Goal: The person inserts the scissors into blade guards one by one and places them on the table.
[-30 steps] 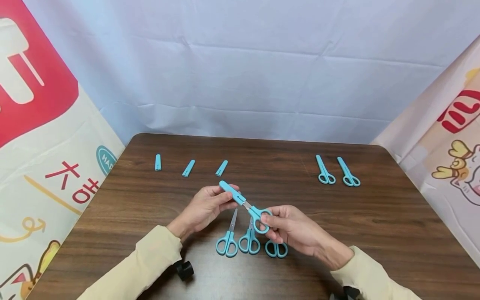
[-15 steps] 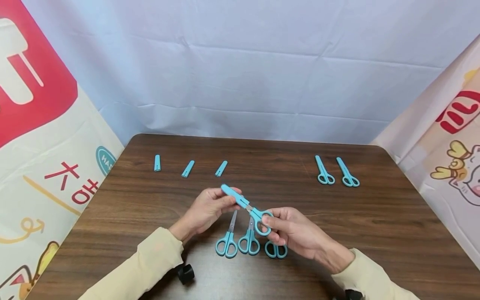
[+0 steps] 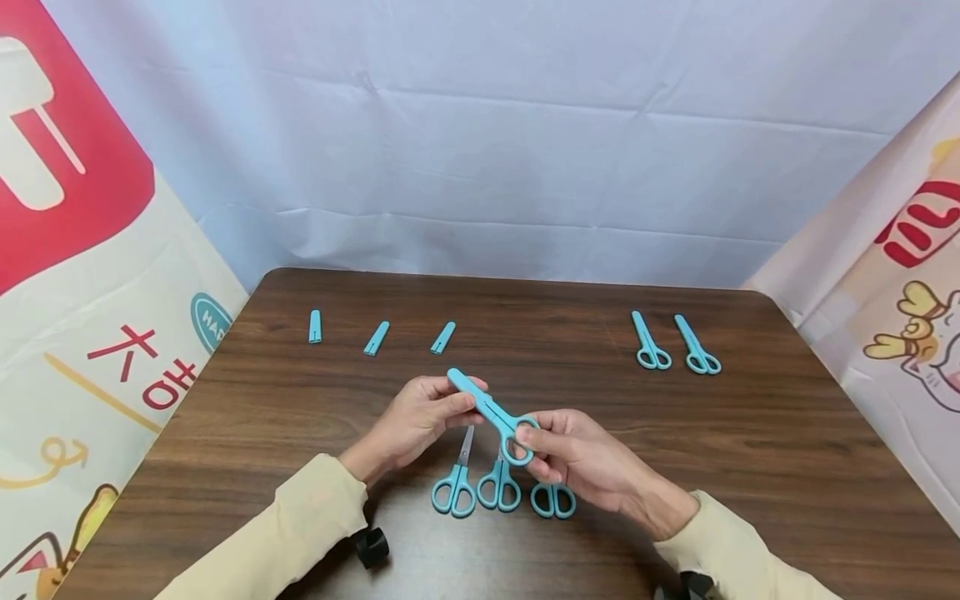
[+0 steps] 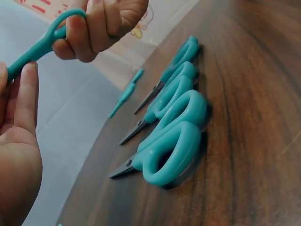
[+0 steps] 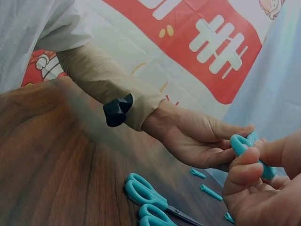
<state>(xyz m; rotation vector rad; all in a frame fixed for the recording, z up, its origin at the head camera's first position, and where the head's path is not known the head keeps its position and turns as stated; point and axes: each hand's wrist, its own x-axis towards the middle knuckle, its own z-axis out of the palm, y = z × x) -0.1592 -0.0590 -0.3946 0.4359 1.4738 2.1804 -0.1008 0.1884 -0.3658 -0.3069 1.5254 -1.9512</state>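
Observation:
Above the middle of the table, a pair of light-blue scissors (image 3: 505, 422) is held between both hands, its blades hidden inside a light-blue blade cover (image 3: 467, 385). My left hand (image 3: 420, 417) pinches the cover between thumb and fingers. With its thumb on the finger loops, my right hand (image 3: 588, 454) grips the handle end. Below the hands lie uncovered scissors: one on the left (image 3: 453, 487), one in the middle (image 3: 498, 486) and one on the right (image 3: 552, 500). The right hand hides the blades of the rightmost pair in the head view.
Three loose covers lie toward the back left: a left cover (image 3: 315, 326), a middle cover (image 3: 377, 338) and a right cover (image 3: 443, 337). Two covered scissors, one inner pair (image 3: 648, 343) and one outer pair (image 3: 697, 347), lie at the back right of the brown table (image 3: 750, 467).
The cover and the scissors have come together; the strip of bare blade between them no longer shows. My right hand has shifted slightly left with the handles. The things on the table have stayed put.

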